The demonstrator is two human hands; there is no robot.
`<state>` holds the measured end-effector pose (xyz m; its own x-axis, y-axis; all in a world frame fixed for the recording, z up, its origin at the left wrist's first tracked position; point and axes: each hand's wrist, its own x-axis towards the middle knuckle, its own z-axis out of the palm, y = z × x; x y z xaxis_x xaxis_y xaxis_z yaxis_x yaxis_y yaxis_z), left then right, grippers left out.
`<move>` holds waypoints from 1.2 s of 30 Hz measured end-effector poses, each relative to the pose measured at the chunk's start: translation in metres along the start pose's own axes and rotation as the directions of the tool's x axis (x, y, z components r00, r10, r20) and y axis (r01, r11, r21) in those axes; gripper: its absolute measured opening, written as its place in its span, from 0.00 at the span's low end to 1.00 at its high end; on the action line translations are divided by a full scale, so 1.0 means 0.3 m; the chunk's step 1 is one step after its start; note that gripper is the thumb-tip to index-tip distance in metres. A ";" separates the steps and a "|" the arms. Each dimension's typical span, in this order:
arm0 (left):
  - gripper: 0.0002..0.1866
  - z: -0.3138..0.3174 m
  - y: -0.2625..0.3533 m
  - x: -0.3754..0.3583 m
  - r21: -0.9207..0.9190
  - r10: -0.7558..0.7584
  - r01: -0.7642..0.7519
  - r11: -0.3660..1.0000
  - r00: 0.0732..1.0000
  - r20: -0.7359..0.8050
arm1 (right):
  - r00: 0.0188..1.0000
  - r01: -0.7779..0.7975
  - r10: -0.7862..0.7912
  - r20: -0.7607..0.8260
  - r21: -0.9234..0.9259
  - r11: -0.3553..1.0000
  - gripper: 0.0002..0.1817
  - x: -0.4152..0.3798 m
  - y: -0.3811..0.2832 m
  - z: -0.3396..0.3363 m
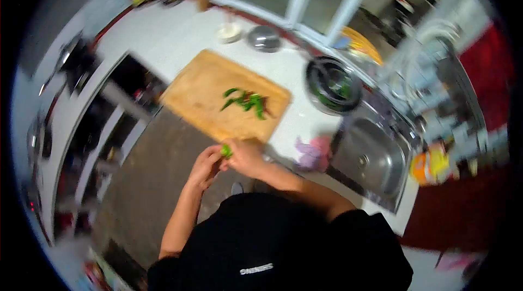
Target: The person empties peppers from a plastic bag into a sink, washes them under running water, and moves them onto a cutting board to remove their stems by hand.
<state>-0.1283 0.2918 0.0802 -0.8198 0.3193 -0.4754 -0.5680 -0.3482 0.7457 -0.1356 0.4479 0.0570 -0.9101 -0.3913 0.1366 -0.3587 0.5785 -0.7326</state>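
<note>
Both of my hands meet just off the near edge of the wooden cutting board (204,86). Between them is a small green pepper (226,151), partly covered by fingers. My left hand (205,167) has its fingers closed on the pepper's left side. My right hand (246,157) is closed around it from the right, close to the board's lower corner. Several green peppers (248,102), with some dark red ones among them, lie in a loose pile on the right half of the board.
A steel sink (372,155) is on the right, with a pink and purple cloth (310,153) beside it. Behind stand a dark pot with greens (333,85), a metal bowl (263,38) and a white bowl (229,32). Open shelves (111,127) are at left.
</note>
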 end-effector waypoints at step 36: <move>0.20 0.075 0.155 0.165 -0.050 -0.210 0.254 0.966 0.882 0.422 | 0.914 -0.038 0.085 -0.396 0.126 0.991 0.27 -0.002 -0.048 -0.102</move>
<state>-0.1936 0.3114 0.1019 -0.5734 0.7263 -0.3790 -0.7602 -0.2993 0.5767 -0.1362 0.4617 0.0879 -0.9448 -0.0255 0.3265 -0.2952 0.4982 -0.8153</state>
